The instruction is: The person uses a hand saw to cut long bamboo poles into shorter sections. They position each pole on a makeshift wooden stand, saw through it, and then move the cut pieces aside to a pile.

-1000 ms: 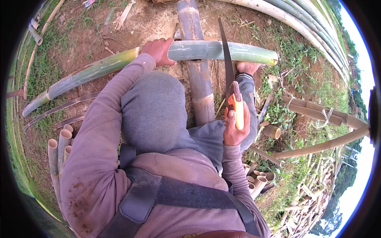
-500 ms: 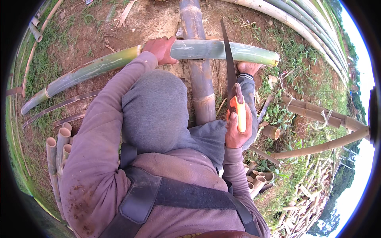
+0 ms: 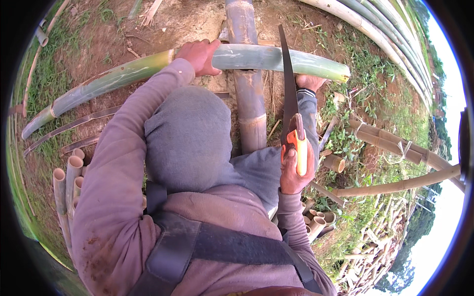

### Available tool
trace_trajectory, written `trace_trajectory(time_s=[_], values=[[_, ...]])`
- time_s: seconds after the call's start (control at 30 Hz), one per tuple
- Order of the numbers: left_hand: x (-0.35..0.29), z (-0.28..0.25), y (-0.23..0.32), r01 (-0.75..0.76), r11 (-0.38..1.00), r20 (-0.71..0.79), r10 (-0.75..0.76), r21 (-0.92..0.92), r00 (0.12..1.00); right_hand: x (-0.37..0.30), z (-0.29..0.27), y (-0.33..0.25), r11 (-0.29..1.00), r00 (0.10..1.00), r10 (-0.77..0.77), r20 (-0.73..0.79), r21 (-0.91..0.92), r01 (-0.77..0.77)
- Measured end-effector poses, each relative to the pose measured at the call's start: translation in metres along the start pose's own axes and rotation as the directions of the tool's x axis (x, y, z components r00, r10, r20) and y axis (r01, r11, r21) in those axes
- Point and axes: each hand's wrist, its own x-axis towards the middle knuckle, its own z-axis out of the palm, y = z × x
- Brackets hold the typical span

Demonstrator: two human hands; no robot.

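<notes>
A green bamboo pole (image 3: 247, 56) lies crosswise in front of me, resting on a thicker, darker bamboo log (image 3: 248, 101) that runs away from me. My left hand (image 3: 198, 58) presses around the pole just left of that log, thumb on the near side. In my right hand (image 3: 297, 170) is the orange-and-cream handle of a hand saw (image 3: 289, 93). Its long dark blade points away from me and crosses the pole right of the log. Whether the teeth have cut in, I cannot tell. My bare foot (image 3: 310, 82) is against the pole's near side, close to its right end.
Cut bamboo tubes (image 3: 74, 170) stand at my left, and more cut tubes (image 3: 317, 224) are by my right forearm. Tied bamboo poles (image 3: 390, 143) form a frame at right. Long poles (image 3: 365, 27) lie at the far right, and a heap of bamboo scraps (image 3: 370, 254) lies lower right.
My right hand has drawn the saw handle toward me, the blade still lying across the pole. My left hand keeps its grip; the whole view has shifted slightly.
</notes>
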Motion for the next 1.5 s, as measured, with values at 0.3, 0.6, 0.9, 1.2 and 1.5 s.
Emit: trace_trajectory(time_s=[0.3, 0.6, 0.9, 1.2, 1.5], values=[[-0.003, -0.01, -0.001, -0.014, 1.0, -0.028, 0.014, -0.007, 1.0, 0.059, 0.038, 0.012, 0.998, 0.999, 0.029, -0.029, 0.064, -0.027], [0.0, 0.001, -0.004, -0.033, 0.999, -0.019, 0.032, -0.037, 0.999, -0.014, -0.007, 0.005, 0.999, 0.999, 0.022, -0.035, 0.05, -0.02], [0.004, -0.001, -0.009, -0.053, 0.999, -0.082, 0.052, -0.001, 0.995, 0.064, 0.037, 0.023, 0.999, 0.998, -0.049, -0.029, 0.018, 0.049], [0.002, 0.001, 0.0, -0.003, 1.0, 0.011, 0.003, -0.01, 1.0, -0.009, -0.009, 0.019, 0.999, 0.999, -0.026, -0.02, 0.044, 0.027], [-0.003, -0.007, -0.003, -0.007, 1.0, -0.05, 0.007, 0.01, 0.999, 0.063, 0.036, 0.029, 0.996, 0.996, -0.069, -0.061, 0.05, 0.072]])
